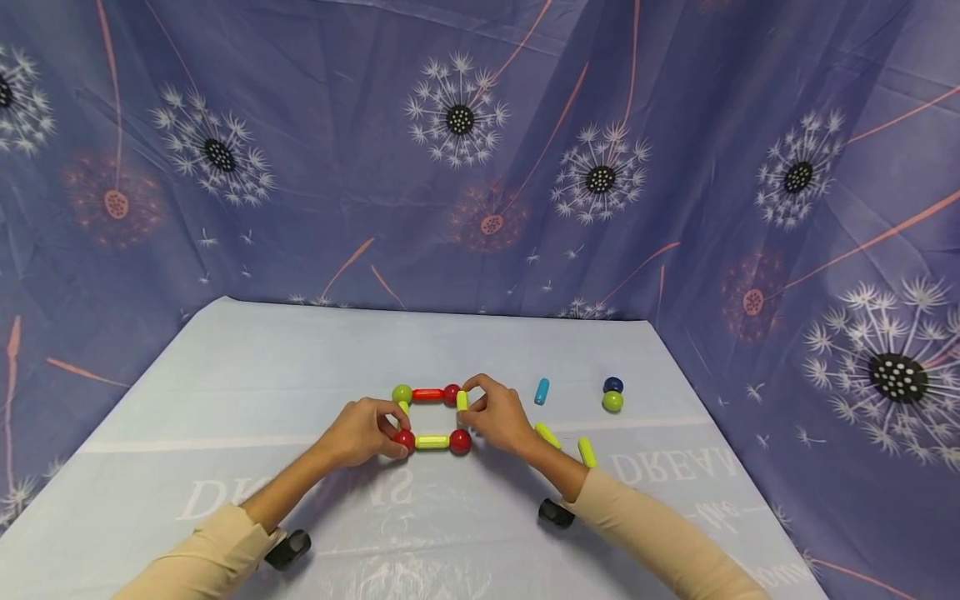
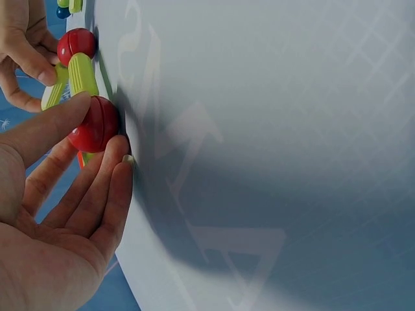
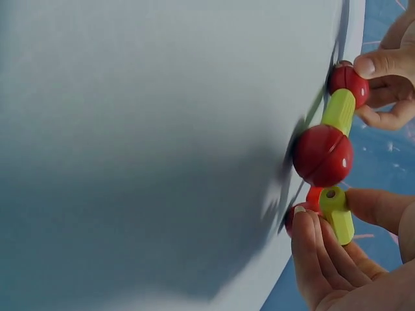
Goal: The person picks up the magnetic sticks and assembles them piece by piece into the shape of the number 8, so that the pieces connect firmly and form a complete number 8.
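Note:
A four-sided frame of balls and rods lies on the table. My left hand (image 1: 363, 431) holds the red ball (image 2: 95, 124) at its near left corner between thumb and fingers. My right hand (image 1: 497, 414) pinches a yellow-green rod (image 3: 337, 217) on the right side; its holed end shows apart from the near right red ball (image 3: 323, 155). Another yellow-green rod (image 1: 432, 442) joins the two near balls. Along the far side, a red rod (image 1: 428, 395) runs from a green ball (image 1: 402, 393) to a red ball (image 1: 451, 395). The left side's yellow-green rod (image 1: 404, 407) is partly hidden by my fingers.
To the right lie a blue rod (image 1: 542, 391), a dark blue ball (image 1: 612, 385) touching a green ball (image 1: 612, 402), and two loose yellow-green rods, one (image 1: 587, 452) beside my right forearm. A patterned curtain (image 1: 337, 167) stands behind the pale table cloth (image 1: 262, 358).

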`<action>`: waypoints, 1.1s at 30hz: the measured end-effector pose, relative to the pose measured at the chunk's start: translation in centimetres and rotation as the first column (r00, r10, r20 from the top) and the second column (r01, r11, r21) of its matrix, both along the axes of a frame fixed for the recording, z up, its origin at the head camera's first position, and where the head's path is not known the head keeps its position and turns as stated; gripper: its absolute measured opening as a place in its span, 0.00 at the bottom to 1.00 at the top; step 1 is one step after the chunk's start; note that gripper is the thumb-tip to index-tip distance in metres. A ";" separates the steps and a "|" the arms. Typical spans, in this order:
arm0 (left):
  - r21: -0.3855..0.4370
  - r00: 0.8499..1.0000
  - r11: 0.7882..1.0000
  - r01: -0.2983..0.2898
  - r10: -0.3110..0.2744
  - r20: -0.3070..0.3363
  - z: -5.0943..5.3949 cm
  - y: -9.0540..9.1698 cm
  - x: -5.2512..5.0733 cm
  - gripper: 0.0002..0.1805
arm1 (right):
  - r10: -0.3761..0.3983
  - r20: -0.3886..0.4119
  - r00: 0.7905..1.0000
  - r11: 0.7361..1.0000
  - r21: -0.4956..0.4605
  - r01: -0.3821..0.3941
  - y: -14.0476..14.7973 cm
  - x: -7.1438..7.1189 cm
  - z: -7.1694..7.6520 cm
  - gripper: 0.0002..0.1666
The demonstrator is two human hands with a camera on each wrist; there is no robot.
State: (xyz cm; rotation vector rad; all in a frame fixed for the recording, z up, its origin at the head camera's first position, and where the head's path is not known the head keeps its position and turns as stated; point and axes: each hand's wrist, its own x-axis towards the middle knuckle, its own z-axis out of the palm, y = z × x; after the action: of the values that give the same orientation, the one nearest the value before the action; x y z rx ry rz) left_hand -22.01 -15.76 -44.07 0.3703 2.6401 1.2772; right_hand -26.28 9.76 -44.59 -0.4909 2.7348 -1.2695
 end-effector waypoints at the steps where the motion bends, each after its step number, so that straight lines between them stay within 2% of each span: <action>1: -0.001 1.000 1.000 -0.001 0.001 0.002 0.0 0.0 0.0 0.15 | 0.003 0.008 1.000 1.000 -0.005 -0.003 -0.1 0.1 -0.1 0.23; 5: 0.003 1.000 1.000 0.000 0.000 0.012 0.0 0.0 0.0 0.15 | 0.006 0.027 1.000 1.000 -0.007 -0.006 -0.4 0.2 -0.3 0.22; 17: 0.008 1.000 1.000 0.006 -0.007 0.004 0.0 0.0 -0.2 0.15 | 0.012 0.011 1.000 1.000 -0.003 -0.012 -0.5 0.1 -0.9 0.22; 22: 0.016 1.000 1.000 0.007 -0.007 0.011 -0.1 0.1 0.0 0.16 | 0.032 0.011 0.999 0.999 0.000 -0.032 -0.4 0.1 -1.3 0.27; 33: -0.006 1.000 1.000 -0.018 0.018 0.011 0.0 0.0 0.0 0.15 | 0.050 0.034 0.998 0.997 0.049 -0.052 -0.8 -0.5 -0.9 0.32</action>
State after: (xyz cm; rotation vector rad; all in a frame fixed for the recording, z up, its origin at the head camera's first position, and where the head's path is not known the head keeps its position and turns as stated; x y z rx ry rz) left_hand -22.03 -15.76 -44.09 0.3381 2.6436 1.2727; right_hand -26.82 8.92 -45.47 -0.5265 2.7017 -1.1844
